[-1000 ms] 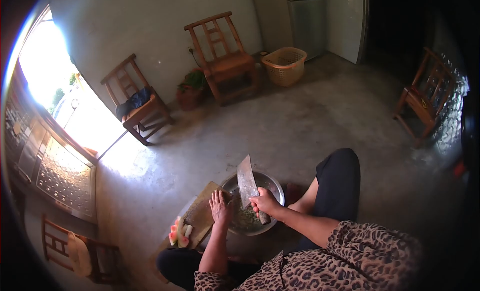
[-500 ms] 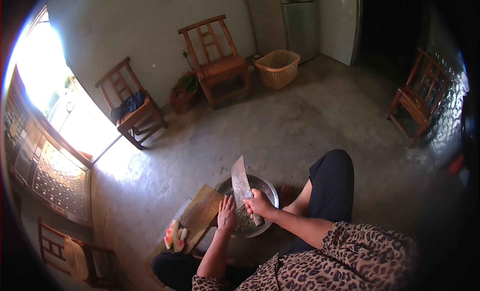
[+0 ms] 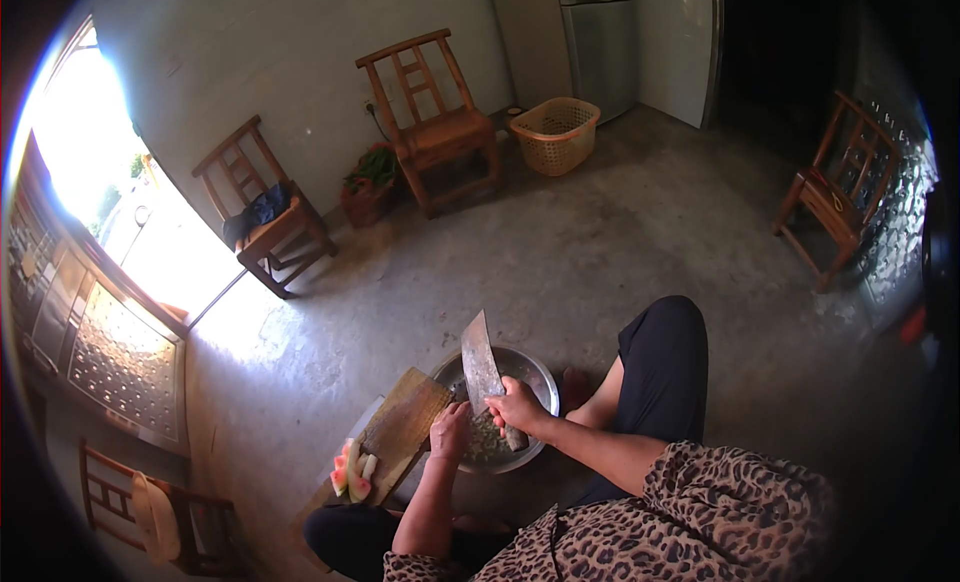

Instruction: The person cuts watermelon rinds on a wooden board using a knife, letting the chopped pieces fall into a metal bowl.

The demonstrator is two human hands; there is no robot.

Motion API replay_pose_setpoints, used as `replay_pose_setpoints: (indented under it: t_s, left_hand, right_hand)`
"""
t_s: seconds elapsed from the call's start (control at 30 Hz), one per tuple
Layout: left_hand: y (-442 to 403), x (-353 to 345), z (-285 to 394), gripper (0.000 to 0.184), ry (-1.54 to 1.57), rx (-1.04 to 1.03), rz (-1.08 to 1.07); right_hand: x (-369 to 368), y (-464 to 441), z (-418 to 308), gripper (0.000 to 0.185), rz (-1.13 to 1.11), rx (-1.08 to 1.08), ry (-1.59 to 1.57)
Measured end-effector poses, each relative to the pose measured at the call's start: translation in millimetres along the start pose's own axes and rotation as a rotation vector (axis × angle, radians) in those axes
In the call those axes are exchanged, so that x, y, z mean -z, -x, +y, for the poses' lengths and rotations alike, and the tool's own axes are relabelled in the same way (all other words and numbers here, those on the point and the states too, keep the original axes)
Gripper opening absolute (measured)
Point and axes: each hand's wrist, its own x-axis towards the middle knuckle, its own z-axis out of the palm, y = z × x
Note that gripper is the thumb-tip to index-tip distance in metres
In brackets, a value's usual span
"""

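My right hand [image 3: 518, 408] is wrapped round the handle of a cleaver [image 3: 481, 354], whose broad, stained blade points up and away from me over a metal basin [image 3: 549, 374]. Chopped greenish pieces [image 3: 487, 446] lie in the basin. At its left rim, close beside the blade, my left hand [image 3: 450, 431] has its fingers curled in; whether anything is between them is hidden. A worn wooden board [image 3: 402, 414] slants against the basin's left side. On its near end rest several watermelon rind pieces [image 3: 352, 472], pale with red edges.
Wooden chairs stand along the wall [image 3: 430, 132], at the left [image 3: 275, 227], at the right [image 3: 835, 207] and near me at lower left [image 3: 195, 522]. A yellow plastic basket [image 3: 556, 142] sits by the fridge [image 3: 603, 57]. My bent knee [image 3: 670, 332] flanks the basin.
My left hand's fingers, stretched out and raised earlier, are now curled, and the hand is slightly lower by the blade. The right hand and cleaver have hardly moved.
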Motion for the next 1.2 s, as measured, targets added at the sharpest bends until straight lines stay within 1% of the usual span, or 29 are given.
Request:
replay_pose_setpoints:
  t_s: [0.07,0.17,0.2,0.27,0.33,0.4,0.43,0.47,0.53,0.63,0.67,0.77,0.8,0.9,0.93,1.03,1.13,1.17,1.2]
  left_hand:
    - [1,16,18,0.021,0.014,0.115,0.03]
    - [-2,13,-3,0.023,-0.131,0.113,0.226]
    - [-3,17,-3,0.022,-0.142,0.184,0.271]
    - [-8,19,-16,0.022,-0.162,0.204,0.323]
    - [-2,25,-30,0.022,-0.177,0.273,0.381]
    - [3,37,-37,0.022,-0.173,0.345,0.429]
    - [6,38,-46,0.024,-0.22,0.414,0.414]
    - [9,37,-54,0.026,-0.266,0.471,0.441]
    - [13,47,-56,0.034,-0.308,0.613,0.376]
    - [19,53,-65,0.039,-0.488,0.708,0.454]
    - [23,56,-66,0.035,-0.548,0.743,0.432]
    - [26,61,-79,0.027,-0.459,0.981,0.357]
    - [28,69,-74,0.021,-0.527,1.004,0.335]
    - [36,76,-87,0.03,-0.56,0.97,0.275]
    - [38,81,-85,0.026,-0.549,0.964,0.279]
    - [44,75,-98,0.022,-0.505,1.068,0.302]
    - [46,83,-87,0.022,-0.555,1.037,0.148]
    - [48,84,-88,0.021,-0.531,1.049,0.108]
    - [51,77,-94,0.018,-0.602,1.002,0.181]
  right_hand:
    - [-1,-1,1,0.013,0.003,-0.002,0.025]
    - [-1,-3,4,0.013,-0.01,0.004,0.015]
    - [-1,0,3,0.013,-0.007,-0.005,-0.003]
    - [-3,3,-4,0.014,-0.023,-0.033,-0.025]
    - [-4,-4,4,0.018,-0.006,-0.098,-0.062]
    - [-4,0,-7,0.016,-0.015,-0.057,-0.04]
    - [-4,4,-15,0.014,-0.057,-0.104,-0.107]
    - [-2,4,-14,0.012,-0.107,-0.091,-0.12]
    - [-3,7,-19,0.011,-0.145,-0.077,-0.103]
    - [-8,14,-30,0.01,-0.145,-0.082,-0.037]
    - [-9,15,-31,0.01,-0.151,-0.085,-0.03]
    - [-12,17,-35,0.01,-0.166,-0.091,-0.023]
    - [-12,17,-35,0.01,-0.172,-0.098,-0.029]
    - [-11,16,-31,0.01,-0.194,-0.101,-0.046]
    - [-12,15,-30,0.01,-0.205,-0.099,-0.052]
    - [-14,19,-36,0.01,-0.202,-0.109,-0.045]
    - [-14,18,-35,0.011,-0.204,-0.088,-0.01]
    - [-15,18,-37,0.011,-0.201,-0.081,0.002]
    - [-15,21,-41,0.011,-0.198,-0.074,0.012]
